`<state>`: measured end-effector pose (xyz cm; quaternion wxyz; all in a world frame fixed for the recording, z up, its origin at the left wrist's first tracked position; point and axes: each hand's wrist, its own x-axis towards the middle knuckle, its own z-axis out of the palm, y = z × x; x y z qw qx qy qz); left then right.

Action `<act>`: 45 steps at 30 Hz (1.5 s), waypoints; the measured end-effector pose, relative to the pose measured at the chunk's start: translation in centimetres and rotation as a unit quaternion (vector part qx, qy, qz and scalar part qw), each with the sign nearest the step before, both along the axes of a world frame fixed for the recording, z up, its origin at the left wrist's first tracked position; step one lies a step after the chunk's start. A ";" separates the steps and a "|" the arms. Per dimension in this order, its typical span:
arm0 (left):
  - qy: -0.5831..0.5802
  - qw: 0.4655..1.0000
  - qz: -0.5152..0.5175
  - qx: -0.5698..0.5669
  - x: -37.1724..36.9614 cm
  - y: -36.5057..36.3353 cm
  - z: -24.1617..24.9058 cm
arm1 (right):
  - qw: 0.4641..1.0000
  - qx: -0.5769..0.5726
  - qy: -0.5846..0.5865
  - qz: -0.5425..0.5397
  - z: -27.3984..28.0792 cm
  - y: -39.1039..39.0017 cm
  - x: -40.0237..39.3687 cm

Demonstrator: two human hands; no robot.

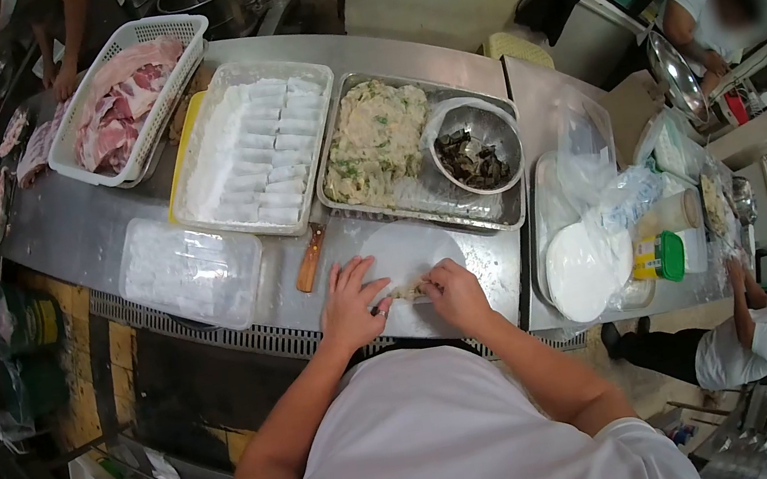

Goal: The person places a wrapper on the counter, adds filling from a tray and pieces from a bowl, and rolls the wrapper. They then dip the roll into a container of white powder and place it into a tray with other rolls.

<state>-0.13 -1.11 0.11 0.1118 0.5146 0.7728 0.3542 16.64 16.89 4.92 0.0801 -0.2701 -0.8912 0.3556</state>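
Note:
A thin, pale round wrapper (pixel 423 245) lies flat on the metal table in front of me, with a small strip of minced filling (pixel 405 292) at its near edge. My left hand (pixel 351 308) rests at the left end of the strip, fingers apart and the thumb beside the filling. At the right end, my right hand (pixel 457 294) has its fingers curled and pressed together on the filling. Just beyond my left hand lies a knife (pixel 310 260) with a wooden handle. Behind the wrapper stands a metal tray (pixel 328 198) of minced filling mix (pixel 377 139).
That tray also holds a bowl of dark pieces (pixel 472 162). Left of it, a white tub (pixel 324 82) contains rows of white rolls (pixel 272 147). Nearby are a lidded plastic box (pixel 191 272), a basket of raw meat (pixel 128 105) and stacked round wrappers (pixel 580 275). Other people work around.

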 end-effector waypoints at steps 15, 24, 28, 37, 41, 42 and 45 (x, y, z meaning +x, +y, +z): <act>0.013 1.000 0.011 0.019 0.1 0.2 0.6 | 0.992 -0.027 -0.088 0.084 1.6 11.5 -16.6; 0.012 1.000 0.017 0.020 -0.1 0.3 0.4 | 0.970 -0.002 -0.136 0.202 3.0 12.6 -16.2; 0.007 1.000 0.013 0.014 0.4 0.0 0.3 | 0.981 -0.054 -0.126 0.138 6.7 10.4 -12.8; 0.017 1.000 0.008 0.025 0.2 0.2 -0.3 | 0.978 -0.097 -0.101 0.155 1.4 3.2 -5.0; 0.022 0.999 0.006 0.027 0.1 0.2 -0.4 | 0.986 0.001 -0.091 0.136 0.6 2.3 -4.3; 0.022 0.999 0.005 0.027 0.2 0.2 -0.4 | 0.989 0.021 -0.088 0.120 0.9 2.1 -4.2; 0.018 1.000 0.004 0.025 0.2 0.1 -0.3 | 0.984 0.022 -0.120 0.129 0.7 2.1 -3.7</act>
